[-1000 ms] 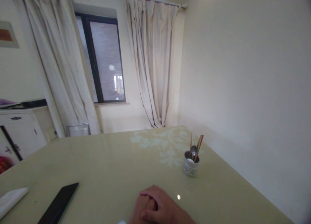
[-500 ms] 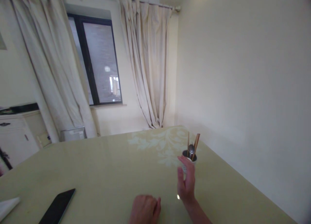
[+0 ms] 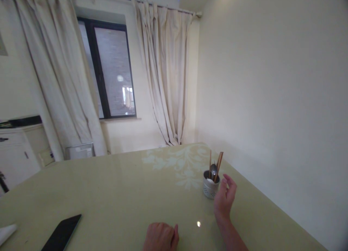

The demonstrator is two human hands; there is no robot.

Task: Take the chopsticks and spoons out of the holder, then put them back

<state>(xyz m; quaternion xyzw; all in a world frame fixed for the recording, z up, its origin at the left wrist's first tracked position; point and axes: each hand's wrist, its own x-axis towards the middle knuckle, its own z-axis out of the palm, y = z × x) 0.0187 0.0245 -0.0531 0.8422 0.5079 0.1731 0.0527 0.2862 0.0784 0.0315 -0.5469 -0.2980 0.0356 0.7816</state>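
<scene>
My right hand (image 3: 224,199) is raised over the pale green table (image 3: 122,193), fingers apart and curled, holding nothing. It hovers just right of a small white utensil holder (image 3: 210,187), close but apart from it. The holder contains wooden chopsticks (image 3: 219,164) and a metal spoon (image 3: 213,169). My left hand (image 3: 161,236) rests loosely curled on the table at the bottom edge, holding nothing.
A black phone (image 3: 62,232) lies flat at the lower left, with a white napkin (image 3: 5,232) at the left edge. A bare wall runs along the table's right side. Beyond the table stand cream curtains (image 3: 165,77), a dark window (image 3: 111,69) and a white cabinet (image 3: 16,149).
My right hand lifted off my left hand, rose toward the utensil holder and moved to its right side. My left hand stayed on the table. The view shifted slightly right.
</scene>
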